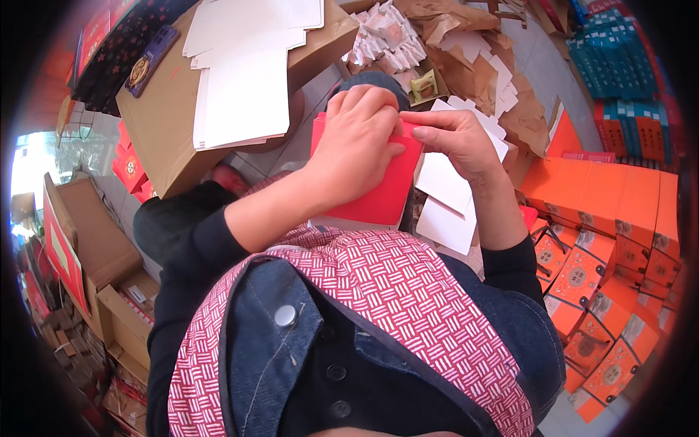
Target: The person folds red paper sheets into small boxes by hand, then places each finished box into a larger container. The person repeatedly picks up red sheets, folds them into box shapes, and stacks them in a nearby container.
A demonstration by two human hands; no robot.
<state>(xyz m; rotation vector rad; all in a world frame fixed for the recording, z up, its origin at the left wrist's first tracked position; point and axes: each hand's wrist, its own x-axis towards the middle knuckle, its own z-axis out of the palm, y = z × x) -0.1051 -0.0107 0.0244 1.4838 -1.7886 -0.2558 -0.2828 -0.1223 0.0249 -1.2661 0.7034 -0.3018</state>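
Observation:
On my lap rests a red cardboard piece, with a pale edge showing along its lower right side; whether it is a folded box or a flat blank I cannot tell. My left hand lies across its upper part, fingers curled around the far edge and the thumb on the red face. At the upper right corner my right hand pinches the edge between thumb and forefinger. The left hand covers much of the red surface. Beside the right forearm lie white card blanks.
A large brown carton bears a stack of white card blanks and a phone. Wrapped pastries lie ahead near crumpled brown paper. Orange boxes and teal packages are stacked at right. Open cartons stand left.

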